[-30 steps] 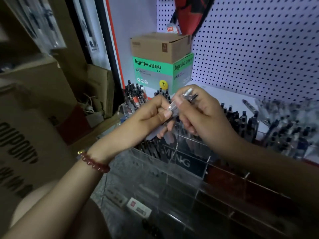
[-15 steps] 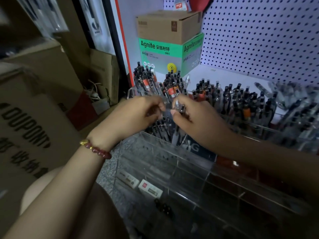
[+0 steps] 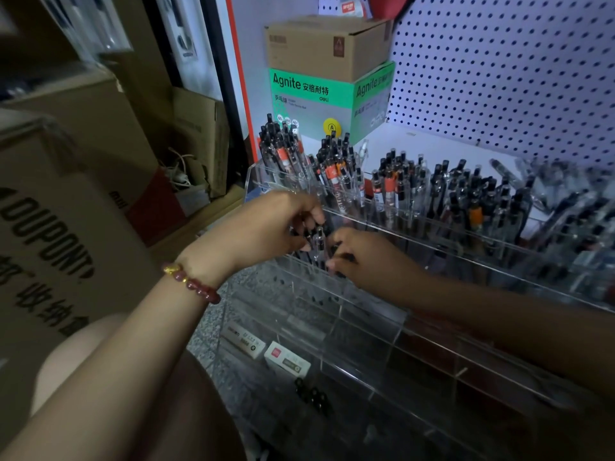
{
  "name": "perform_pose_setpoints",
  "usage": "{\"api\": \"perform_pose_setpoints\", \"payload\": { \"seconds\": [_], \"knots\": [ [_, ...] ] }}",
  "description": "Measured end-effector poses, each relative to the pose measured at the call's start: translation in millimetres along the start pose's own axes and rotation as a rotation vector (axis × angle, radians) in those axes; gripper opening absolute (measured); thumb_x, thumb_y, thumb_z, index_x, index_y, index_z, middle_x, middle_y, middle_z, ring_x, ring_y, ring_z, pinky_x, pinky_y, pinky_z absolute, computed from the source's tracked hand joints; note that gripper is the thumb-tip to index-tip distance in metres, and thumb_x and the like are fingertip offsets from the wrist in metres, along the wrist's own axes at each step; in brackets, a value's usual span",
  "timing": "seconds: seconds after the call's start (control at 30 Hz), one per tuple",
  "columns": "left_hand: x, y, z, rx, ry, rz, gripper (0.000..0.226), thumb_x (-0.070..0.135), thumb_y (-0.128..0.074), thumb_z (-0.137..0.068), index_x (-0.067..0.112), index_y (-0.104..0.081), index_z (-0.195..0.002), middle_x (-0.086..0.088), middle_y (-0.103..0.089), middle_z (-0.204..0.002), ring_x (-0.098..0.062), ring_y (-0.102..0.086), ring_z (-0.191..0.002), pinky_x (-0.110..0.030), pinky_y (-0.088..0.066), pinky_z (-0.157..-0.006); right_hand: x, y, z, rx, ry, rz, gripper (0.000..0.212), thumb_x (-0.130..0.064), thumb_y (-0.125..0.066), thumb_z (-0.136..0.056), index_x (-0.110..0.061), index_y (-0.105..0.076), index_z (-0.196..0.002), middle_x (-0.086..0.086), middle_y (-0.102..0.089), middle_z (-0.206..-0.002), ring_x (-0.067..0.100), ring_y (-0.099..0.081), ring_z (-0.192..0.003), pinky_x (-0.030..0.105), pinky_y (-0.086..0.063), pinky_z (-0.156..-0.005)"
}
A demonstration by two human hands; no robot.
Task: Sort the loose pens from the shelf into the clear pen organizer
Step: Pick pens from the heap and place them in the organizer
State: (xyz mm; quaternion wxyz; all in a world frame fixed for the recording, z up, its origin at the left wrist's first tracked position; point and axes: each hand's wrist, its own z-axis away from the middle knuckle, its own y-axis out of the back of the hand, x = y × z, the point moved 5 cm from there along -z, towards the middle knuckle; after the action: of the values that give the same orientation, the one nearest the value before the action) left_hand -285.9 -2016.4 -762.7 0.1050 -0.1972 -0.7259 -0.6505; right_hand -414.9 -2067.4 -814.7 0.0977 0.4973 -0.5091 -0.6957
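A clear tiered pen organizer (image 3: 382, 331) fills the middle and right of the view. Its back rows hold several upright black-capped pens (image 3: 336, 174). My left hand (image 3: 266, 227) and my right hand (image 3: 362, 257) meet at a front-left compartment. Between their fingertips stands a clear pen (image 3: 320, 244), upright and partly down in the compartment. Both hands curl their fingers around it and the neighbouring pens. Loose pens (image 3: 519, 174) lie blurred on the white shelf at the right.
A green and brown Agnite box (image 3: 329, 78) stands at the shelf's back corner before a white pegboard (image 3: 499, 71). Large cardboard boxes (image 3: 60, 201) crowd the left. White label cards (image 3: 286, 359) lie under the organizer's lower tiers.
Both hands have come down from chest height with the clear pen and lowered it into a front-left compartment. The view has tipped down with them.
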Motion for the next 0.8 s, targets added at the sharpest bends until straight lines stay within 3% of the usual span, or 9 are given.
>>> {"api": "perform_pose_setpoints", "payload": {
  "seconds": [0.1,0.2,0.33,0.43,0.57,0.67,0.8],
  "knots": [
    [0.9,1.0,3.2,-0.021,0.019,0.055,0.044,0.013,-0.083,-0.071,0.02,-0.062,-0.109,0.007,-0.059,-0.098,-0.007,-0.057,-0.081,-0.014,-0.045,-0.064,1.9,-2.3,0.7,0.028,0.002,0.023,0.021,-0.028,-0.061,-0.092,-0.011,-0.059,-0.104,-0.002,-0.065,-0.079,0.011,-0.06,-0.069,0.026,-0.042,-0.059],
    [6.1,-0.4,4.9,0.009,0.004,0.126,0.036,0.023,-0.082,-0.073,0.017,-0.065,-0.103,0.005,-0.061,-0.092,-0.009,-0.059,-0.076,-0.025,-0.05,-0.065,2.9,-0.4,-0.2,0.097,0.006,0.07,0.02,-0.036,-0.058,-0.092,-0.016,-0.056,-0.092,-0.001,-0.065,-0.078,0.016,-0.061,-0.068,0.031,-0.048,-0.062],
    [6.5,-7.6,1.5,0.072,-0.026,0.064,0.014,0.012,-0.075,-0.08,0.017,-0.07,-0.091,0.004,-0.068,-0.086,-0.011,-0.064,-0.078,-0.037,-0.053,-0.071,5.2,-1.4,-0.6,0.125,0.005,0.118,0.016,-0.033,-0.057,-0.093,-0.017,-0.057,-0.092,0.001,-0.067,-0.08,0.019,-0.063,-0.074,0.039,-0.053,-0.072],
    [1.1,-11.6,-1.8,0.082,-0.012,0.034,0.014,0.006,-0.075,-0.077,0.018,-0.07,-0.082,0.005,-0.068,-0.08,-0.012,-0.064,-0.074,-0.039,-0.054,-0.069,4.5,-0.9,-0.1,0.139,0.004,0.116,0.014,-0.032,-0.055,-0.094,-0.018,-0.058,-0.091,0.001,-0.069,-0.079,0.019,-0.064,-0.074,0.039,-0.053,-0.072],
    [3.3,-14.7,-1.6,0.11,-0.005,-0.03,0.019,0.011,-0.078,-0.076,0.02,-0.066,-0.088,0.006,-0.063,-0.087,-0.015,-0.062,-0.078,-0.039,-0.053,-0.069,4.4,-1.7,0.9,0.133,-0.003,0.135,0.009,-0.028,-0.055,-0.094,-0.02,-0.055,-0.094,0.001,-0.071,-0.084,0.02,-0.065,-0.079,0.039,-0.052,-0.073],
    [4.7,-15.8,-2.5,0.122,-0.022,-0.084,0.016,0.007,-0.074,-0.076,0.02,-0.065,-0.08,0.005,-0.063,-0.085,-0.016,-0.062,-0.077,-0.039,-0.052,-0.068,3.6,-1.9,2.6,0.123,0.002,0.145,0.006,-0.022,-0.055,-0.093,-0.019,-0.057,-0.098,0.0,-0.071,-0.087,0.019,-0.065,-0.081,0.037,-0.052,-0.074],
    [8.9,-11.9,-1.7,0.119,0.022,-0.246,0.011,0.014,-0.069,-0.08,0.023,-0.065,-0.081,0.008,-0.063,-0.086,-0.015,-0.06,-0.08,-0.033,-0.049,-0.065,-0.9,0.2,6.3,0.127,0.01,0.278,0.024,-0.021,-0.049,-0.094,-0.022,-0.053,-0.118,-0.001,-0.069,-0.098,0.02,-0.064,-0.089,0.032,-0.05,-0.073]
  ]
}}
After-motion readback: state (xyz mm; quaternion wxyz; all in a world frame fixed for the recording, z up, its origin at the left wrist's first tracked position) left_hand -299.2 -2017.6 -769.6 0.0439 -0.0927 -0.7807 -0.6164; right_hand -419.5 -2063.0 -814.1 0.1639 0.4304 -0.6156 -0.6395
